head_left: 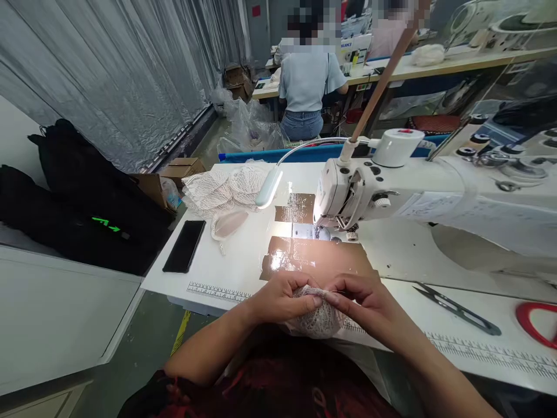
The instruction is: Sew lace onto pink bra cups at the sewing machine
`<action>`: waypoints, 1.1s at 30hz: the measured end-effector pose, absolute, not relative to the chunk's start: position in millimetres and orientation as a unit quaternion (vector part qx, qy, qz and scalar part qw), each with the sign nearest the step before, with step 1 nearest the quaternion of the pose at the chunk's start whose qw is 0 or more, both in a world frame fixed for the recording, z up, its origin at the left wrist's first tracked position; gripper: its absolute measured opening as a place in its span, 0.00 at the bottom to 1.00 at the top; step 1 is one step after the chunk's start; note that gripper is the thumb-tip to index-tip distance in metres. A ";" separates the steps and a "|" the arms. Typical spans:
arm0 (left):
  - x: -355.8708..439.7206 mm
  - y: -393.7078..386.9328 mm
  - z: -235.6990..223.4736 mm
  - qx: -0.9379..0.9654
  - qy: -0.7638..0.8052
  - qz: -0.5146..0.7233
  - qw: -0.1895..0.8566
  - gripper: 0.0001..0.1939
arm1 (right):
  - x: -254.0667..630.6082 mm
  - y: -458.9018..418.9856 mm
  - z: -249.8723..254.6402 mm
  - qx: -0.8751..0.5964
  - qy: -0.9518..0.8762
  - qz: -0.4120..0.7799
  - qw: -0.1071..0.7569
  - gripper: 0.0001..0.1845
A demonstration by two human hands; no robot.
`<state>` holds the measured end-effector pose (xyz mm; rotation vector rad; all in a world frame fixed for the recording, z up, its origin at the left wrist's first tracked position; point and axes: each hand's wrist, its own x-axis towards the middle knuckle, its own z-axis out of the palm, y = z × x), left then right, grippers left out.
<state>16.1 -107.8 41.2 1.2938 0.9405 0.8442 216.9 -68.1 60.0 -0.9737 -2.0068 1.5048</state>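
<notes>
Two bare hands are seen in the head view, brought together at the near edge of the bench (237,264), where a pale lace piece (321,323) is held between them. Its upper rim is pinched between the thumb and curled fingers of the left hand (278,299), and the same rim is gripped close beside by the thumb and fingers of the right hand (369,297); the rounded body of the lace is left hanging below, partly over the printed ruler (217,292) that is run along the near edge. Just beyond the hands, a brown sheet (319,255) is spread on the bench in front of the sewing machine (391,186), whose needle area is brightly lit. A lamp head (268,187) is carried there on a bent metal neck. Toward the far left corner, lace pieces (209,188) are heaped, with a single cup-shaped piece (231,224) set apart just nearer. A black phone (185,247) is laid by the left edge. To the right, near the front edge, a pointed metal tool (467,312) and a red ring-shaped object (523,318) are placed. Beyond the far edge, a person in a light blue top (304,81) is seated at another bench, seen from behind.
</notes>
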 end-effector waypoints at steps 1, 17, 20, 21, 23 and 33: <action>15.8 -107.6 41.2 0.566 0.410 0.366 0.615 0.15 | 217.3 -67.5 60.6 -0.353 -0.727 0.546 0.220 0.14; -19.6 -89.7 57.5 0.401 0.534 0.514 0.538 0.14 | 235.9 -51.9 39.9 -0.473 -0.638 0.546 0.266 0.20; -31.5 -63.9 65.7 0.603 0.632 0.429 0.229 0.13 | 248.0 -42.8 43.3 -0.498 -0.670 0.488 0.256 0.19; -26.9 -53.9 62.6 0.669 0.635 0.362 0.133 0.13 | 248.7 -38.5 45.6 -0.492 -0.691 0.470 0.244 0.18; -6.6 -35.3 48.1 0.773 0.603 0.199 0.003 0.09 | 244.8 -27.8 50.3 -0.476 -0.737 0.431 0.211 0.16; 51.0 -42.6 24.1 0.857 0.513 0.036 0.027 0.15 | 213.4 -2.1 26.5 -0.407 -0.884 0.208 0.097 0.15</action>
